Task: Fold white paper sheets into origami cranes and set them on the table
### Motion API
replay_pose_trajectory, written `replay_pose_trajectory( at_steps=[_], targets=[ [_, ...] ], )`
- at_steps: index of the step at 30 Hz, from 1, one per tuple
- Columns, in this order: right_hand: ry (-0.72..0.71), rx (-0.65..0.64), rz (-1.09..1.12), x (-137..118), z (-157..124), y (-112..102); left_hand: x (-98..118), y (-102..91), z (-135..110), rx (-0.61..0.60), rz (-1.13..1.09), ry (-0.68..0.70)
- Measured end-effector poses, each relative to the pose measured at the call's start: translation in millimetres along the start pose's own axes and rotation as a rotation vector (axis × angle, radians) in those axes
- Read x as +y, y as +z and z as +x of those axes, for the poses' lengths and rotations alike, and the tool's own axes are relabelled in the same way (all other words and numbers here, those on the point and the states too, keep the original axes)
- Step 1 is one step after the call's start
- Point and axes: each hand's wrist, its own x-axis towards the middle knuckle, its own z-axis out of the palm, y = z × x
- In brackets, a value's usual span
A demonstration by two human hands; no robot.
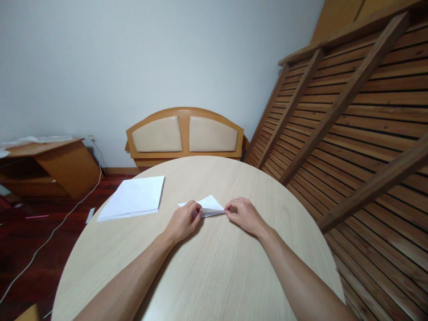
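A small folded sheet of white paper (211,203) lies near the middle of the round table, one pointed corner toward the far side. My left hand (184,219) is closed on its near left edge, thumb and fingers pinching a raised fold. At the paper's right tip, my right hand (243,213) pinches the corner between thumb and forefinger. Part of the paper's left side is hidden behind my left fingers.
A stack of white paper (135,198) sits on the left of the pale round table (214,276). Beyond the table stands a padded headboard (185,133). A slatted wooden frame (334,129) leans at the right. A low cabinet (67,167) and a white cable (55,229) are at the left.
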Motion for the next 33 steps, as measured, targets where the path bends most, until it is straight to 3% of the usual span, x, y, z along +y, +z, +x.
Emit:
replay_pose_trajectory(
  at_steps=[12,23,33],
  targets=[
    [-0.044,-0.076,-0.021,10.6,-2.0,2.3,4.1,-0.3,0.2,-0.11,0.041,-0.009],
    [-0.05,-0.109,0.006,9.7,-3.5,0.1,3.6,-0.6,0.8,-0.129,0.059,-0.023],
    [0.051,-0.24,0.025,11.7,-8.8,7.0,-1.3,3.9,1.1,-0.109,0.02,-0.069]
  ],
)
